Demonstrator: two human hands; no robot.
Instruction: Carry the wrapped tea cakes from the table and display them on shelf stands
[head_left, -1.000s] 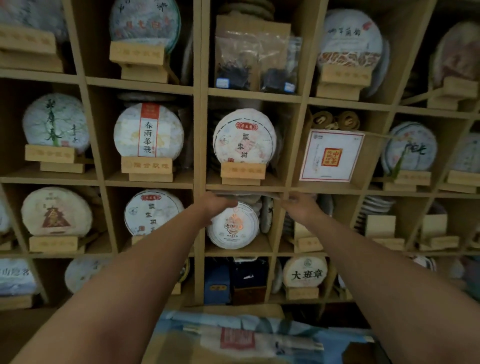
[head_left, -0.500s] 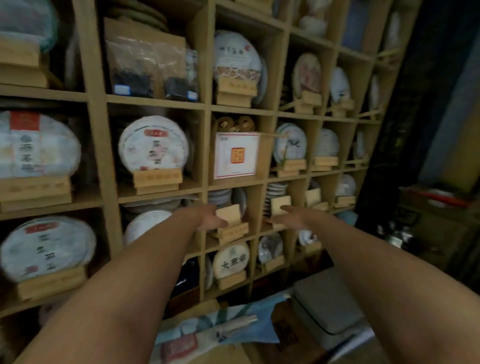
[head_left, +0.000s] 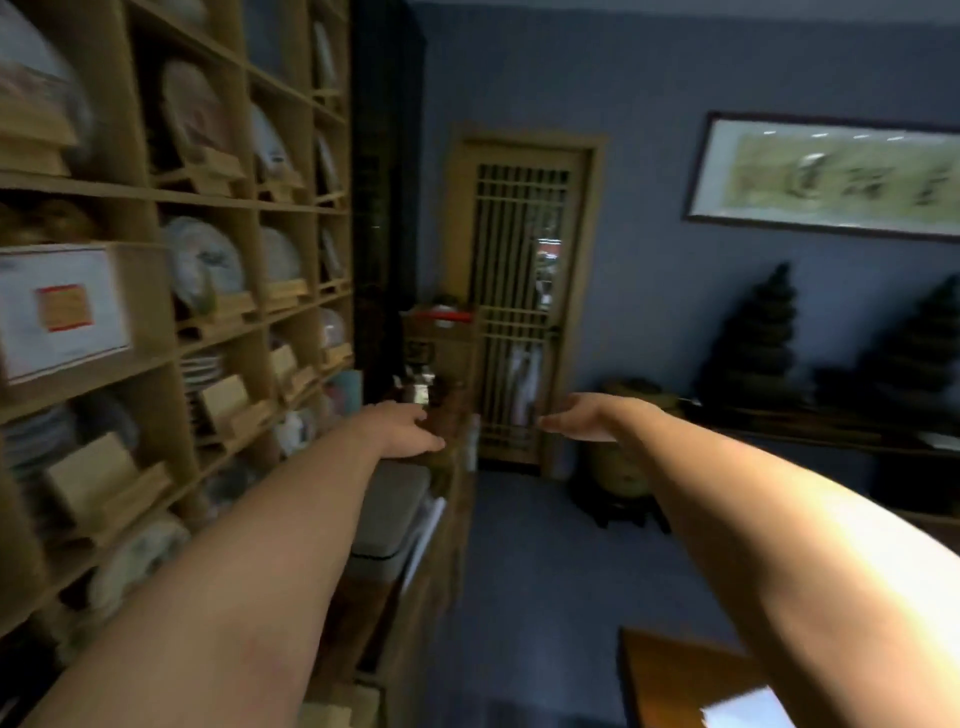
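Table: we see one wooden corner (head_left: 670, 670) at our lower right, with no tea cake visible on it.
Hands: our left hand (head_left: 402, 428) and right hand (head_left: 579, 418) reach forward with loose, straight fingers, holding nothing.
Stands: an empty stand (head_left: 91, 480) sits on the shelf unit (head_left: 140, 197) to our left.
Tea cakes: wrapped cakes (head_left: 202, 262) rest on stands higher up.
Risk: we judge a swinging left arm could knock a cake off its stand, since the shelf is close.
Door: a slatted door (head_left: 519, 306) is farthest.

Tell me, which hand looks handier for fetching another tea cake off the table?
Probably the right hand: it is open, empty and on the side of the wooden table. The left hand, also empty, hangs nearer the shelf.
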